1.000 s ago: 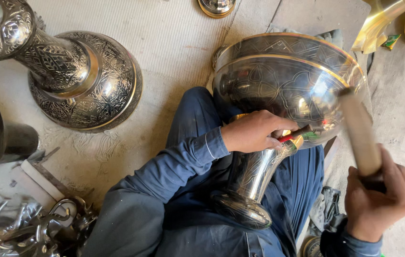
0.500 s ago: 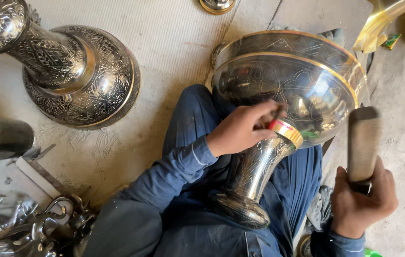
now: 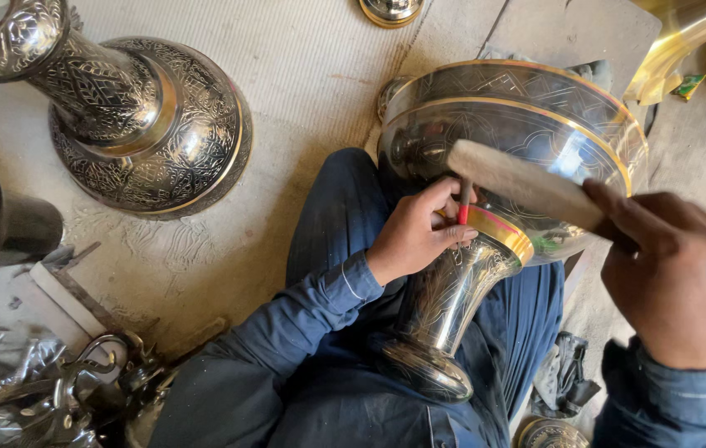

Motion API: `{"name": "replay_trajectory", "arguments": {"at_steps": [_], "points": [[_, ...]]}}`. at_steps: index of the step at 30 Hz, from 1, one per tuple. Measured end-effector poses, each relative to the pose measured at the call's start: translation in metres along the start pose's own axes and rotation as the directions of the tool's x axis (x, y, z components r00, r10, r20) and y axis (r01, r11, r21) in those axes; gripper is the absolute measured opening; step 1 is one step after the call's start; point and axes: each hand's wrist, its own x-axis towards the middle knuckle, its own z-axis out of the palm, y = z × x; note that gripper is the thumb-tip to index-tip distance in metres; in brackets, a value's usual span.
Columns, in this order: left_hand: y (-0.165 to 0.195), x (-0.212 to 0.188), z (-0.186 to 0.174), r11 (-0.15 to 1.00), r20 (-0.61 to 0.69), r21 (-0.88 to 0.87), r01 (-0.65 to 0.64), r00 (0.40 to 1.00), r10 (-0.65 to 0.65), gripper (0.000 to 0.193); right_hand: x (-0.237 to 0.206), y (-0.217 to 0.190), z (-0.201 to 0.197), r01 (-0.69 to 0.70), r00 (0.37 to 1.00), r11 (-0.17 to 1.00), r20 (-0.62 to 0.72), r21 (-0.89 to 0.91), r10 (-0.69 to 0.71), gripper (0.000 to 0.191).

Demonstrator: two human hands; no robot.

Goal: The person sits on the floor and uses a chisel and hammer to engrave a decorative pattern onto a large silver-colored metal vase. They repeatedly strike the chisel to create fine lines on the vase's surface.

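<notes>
Chiselling the goblet (image 3: 486, 207) on my lap

Left hand (image 3: 415, 236) pinches a small chisel (image 3: 462, 207) against its neck, right hand (image 3: 676, 265) clenched on the mallet (image 3: 527, 184) above it. Off-centre hit probably skids and scars the engraving.

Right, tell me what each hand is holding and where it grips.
The left hand pinches a thin red-tipped tool near its top. The right hand grips a wooden mallet at its lower end.
</notes>
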Motion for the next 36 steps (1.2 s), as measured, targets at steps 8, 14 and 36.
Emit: {"name": "replay_trajectory", "arguments": {"at_steps": [8, 14, 36], "points": [[-0.007, -0.004, 0.004, 0.997, -0.114, 0.072, -0.001, 0.993, 0.009, 0.035, 0.043, -0.015, -0.012, 0.189, 0.981, 0.975, 0.053, -0.116, -0.184, 0.030], [-0.006, -0.004, 0.004, 1.000, -0.103, 0.009, 0.022, 0.994, -0.021, 0.037, 0.046, -0.023, -0.014, 0.190, 0.981, 0.957, 0.081, -0.219, -0.176, 0.047], [0.015, 0.017, 0.005, 0.975, 0.110, 0.223, -0.016, 0.994, -0.008, 0.046, -0.036, 0.006, -0.001, -0.110, 0.994, 0.985, -0.014, -0.131, 0.109, 0.037]]}}
